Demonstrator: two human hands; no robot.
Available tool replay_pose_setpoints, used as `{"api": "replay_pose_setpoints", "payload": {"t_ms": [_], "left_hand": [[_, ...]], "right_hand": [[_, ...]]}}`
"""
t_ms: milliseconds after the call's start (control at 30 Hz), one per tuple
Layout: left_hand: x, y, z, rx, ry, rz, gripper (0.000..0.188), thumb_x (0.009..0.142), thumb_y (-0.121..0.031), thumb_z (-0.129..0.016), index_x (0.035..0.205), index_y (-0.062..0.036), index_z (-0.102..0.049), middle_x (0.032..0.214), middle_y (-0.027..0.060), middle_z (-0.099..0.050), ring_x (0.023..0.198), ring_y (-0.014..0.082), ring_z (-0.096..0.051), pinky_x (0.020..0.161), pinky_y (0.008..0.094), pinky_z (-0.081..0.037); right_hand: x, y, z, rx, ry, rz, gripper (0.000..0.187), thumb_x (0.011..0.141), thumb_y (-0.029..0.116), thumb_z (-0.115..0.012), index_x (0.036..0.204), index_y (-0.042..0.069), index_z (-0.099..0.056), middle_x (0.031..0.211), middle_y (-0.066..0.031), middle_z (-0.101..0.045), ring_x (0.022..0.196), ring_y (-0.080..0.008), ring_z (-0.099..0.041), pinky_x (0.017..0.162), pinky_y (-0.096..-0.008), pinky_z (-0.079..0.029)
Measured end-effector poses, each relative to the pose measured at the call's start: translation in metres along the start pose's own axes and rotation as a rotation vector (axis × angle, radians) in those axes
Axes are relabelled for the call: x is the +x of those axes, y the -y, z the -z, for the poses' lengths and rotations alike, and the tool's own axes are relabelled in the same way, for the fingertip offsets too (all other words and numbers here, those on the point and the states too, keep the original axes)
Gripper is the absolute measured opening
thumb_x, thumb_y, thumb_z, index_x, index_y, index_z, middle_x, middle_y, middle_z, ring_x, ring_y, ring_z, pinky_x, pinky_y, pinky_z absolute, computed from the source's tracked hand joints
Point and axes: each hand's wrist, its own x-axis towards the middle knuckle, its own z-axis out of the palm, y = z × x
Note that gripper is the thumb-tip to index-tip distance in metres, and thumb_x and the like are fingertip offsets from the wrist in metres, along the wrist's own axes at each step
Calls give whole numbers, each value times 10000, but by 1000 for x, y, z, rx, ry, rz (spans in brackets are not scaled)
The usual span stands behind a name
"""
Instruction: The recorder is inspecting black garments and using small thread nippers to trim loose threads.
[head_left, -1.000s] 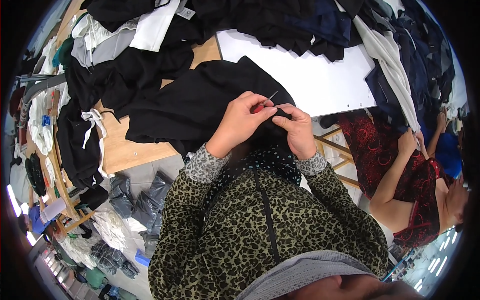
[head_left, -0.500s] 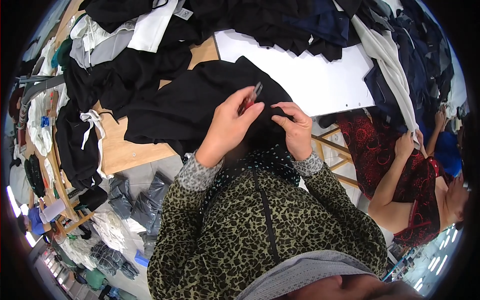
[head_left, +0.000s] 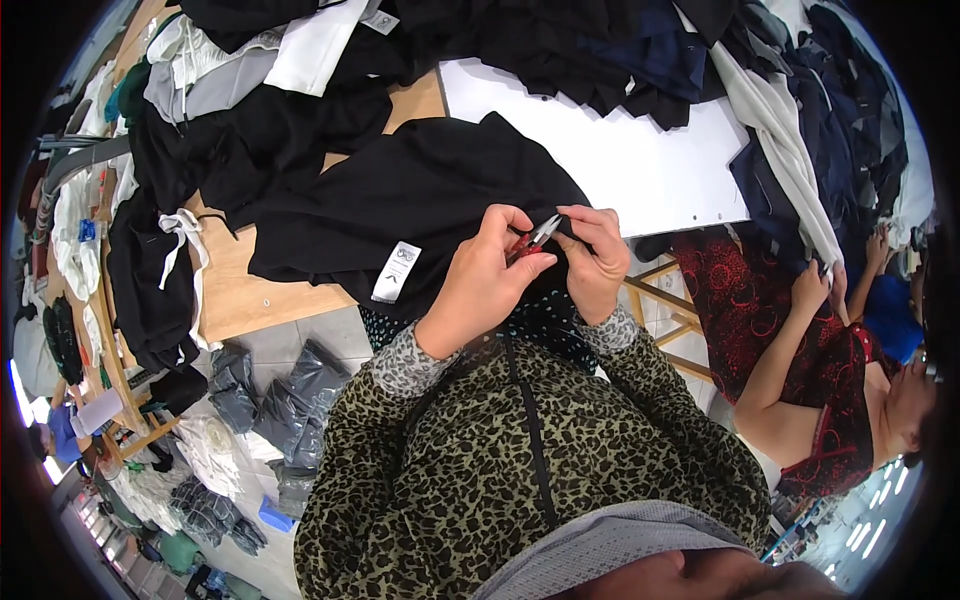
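My left hand is closed around small red-handled thread snips. The metal blades point up and to the right, close to the fingertips of my other hand. My right hand pinches an edge of the black garment between thumb and fingers. The garment is spread over the table, its near side hanging over the front edge. A white label shows on its dark cloth, left of my left hand. Whatever thread or seam lies between the blades is too small to make out.
Black and navy clothes are heaped along the far side of a white board. Dark garments lie at left on the wooden table. Plastic-wrapped packs rest on the floor. A person in a red-patterned dress works at right.
The snips moved right and down, their blades now beside my right fingertips. My left hand shifted slightly right. A white label has come into sight on the black garment.
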Motion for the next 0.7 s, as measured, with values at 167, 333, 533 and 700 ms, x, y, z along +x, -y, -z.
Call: {"api": "replay_pose_setpoints", "payload": {"t_ms": [167,333,533,700], "left_hand": [[3,4,1,-47,19,-16,322,812,-93,-674,979,6,-417,692,65,-560,611,103,-508,564,252,-416],[6,6,7,-100,114,74,296,827,-69,-663,979,3,-419,704,42,-561,634,55,-489,558,225,-404],[5,6,4,-207,98,88,303,845,-47,-644,1021,-44,-398,740,-4,-546,601,20,-444,485,171,-330],[8,9,3,-286,25,96,293,840,-56,-650,1014,-8,-419,741,30,-583,650,49,-506,562,199,-401]], "right_hand": [[1,-4,4,-95,38,98,216,645,-133,-674,818,-8,-642,956,-76,-665,829,-199,-542,711,-281,-460],[5,-5,9,-49,74,87,203,641,-116,-692,799,-1,-636,954,-77,-675,816,-197,-539,718,-285,-446],[7,-7,13,-10,113,47,206,634,-99,-712,794,-8,-620,962,-95,-676,822,-201,-546,731,-293,-441],[9,-7,16,30,169,10,196,673,-82,-698,839,-14,-617,1001,-99,-662,869,-200,-559,775,-288,-442]]}}
